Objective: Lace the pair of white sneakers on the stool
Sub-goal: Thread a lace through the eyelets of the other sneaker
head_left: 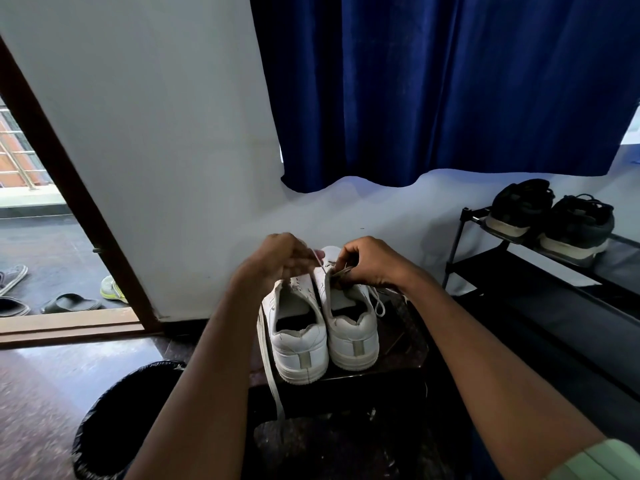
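Two white sneakers stand side by side on a dark stool (401, 344), heels toward me: the left sneaker (298, 341) and the right sneaker (353, 327). My left hand (280, 261) pinches a thin white lace end (320, 263) above the gap between the shoes. My right hand (370, 261) grips the tongue and eyelet area of the right sneaker. A long flat lace (270, 372) hangs from the left sneaker over the stool's front edge. A looped lace (379, 303) lies beside the right sneaker. The toes of both shoes are hidden behind my hands.
A black bin with a liner (128, 417) stands at lower left. A black shoe rack (540, 271) with dark shoes (550, 220) is at right. An open doorway (41, 265) with sandals outside is at left. A blue curtain (450, 84) hangs above.
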Demonstrator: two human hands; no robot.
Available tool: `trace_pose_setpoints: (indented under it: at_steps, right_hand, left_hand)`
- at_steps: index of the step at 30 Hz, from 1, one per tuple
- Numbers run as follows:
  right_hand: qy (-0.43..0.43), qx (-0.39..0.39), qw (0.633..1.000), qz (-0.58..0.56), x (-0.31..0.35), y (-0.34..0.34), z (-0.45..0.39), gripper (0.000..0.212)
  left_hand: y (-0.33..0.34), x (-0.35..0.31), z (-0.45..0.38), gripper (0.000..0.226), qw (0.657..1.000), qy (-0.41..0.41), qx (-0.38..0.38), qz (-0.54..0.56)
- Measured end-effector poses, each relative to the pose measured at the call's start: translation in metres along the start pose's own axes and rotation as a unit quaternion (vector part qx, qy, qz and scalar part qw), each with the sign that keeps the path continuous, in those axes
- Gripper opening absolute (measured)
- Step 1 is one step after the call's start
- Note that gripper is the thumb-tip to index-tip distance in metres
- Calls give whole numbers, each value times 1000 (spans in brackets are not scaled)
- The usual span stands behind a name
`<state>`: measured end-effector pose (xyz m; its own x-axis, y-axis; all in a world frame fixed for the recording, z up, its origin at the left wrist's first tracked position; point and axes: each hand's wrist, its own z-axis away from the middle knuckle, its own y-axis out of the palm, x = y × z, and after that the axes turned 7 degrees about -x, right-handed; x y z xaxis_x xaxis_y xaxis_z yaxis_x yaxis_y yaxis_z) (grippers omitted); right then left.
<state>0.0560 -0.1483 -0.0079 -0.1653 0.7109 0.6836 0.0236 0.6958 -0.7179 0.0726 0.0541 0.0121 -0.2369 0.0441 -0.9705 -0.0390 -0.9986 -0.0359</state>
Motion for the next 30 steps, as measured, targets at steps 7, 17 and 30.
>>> trace_pose_setpoints:
  at_steps: [7,17,30]
  right_hand:
    - [21,-157,985,-67,-3,-12,-2,25]
    - [36,-320,934,-154,0,-8,-7,41]
    - [-4,-125,978,-165,3,11,-5,24]
  left_hand:
    - [7,14,-15,26,892,215,-92,-387]
    - [19,13,-12,42,939,276,-93,-184]
    - [8,32,-32,46,797,295,-68,-522]
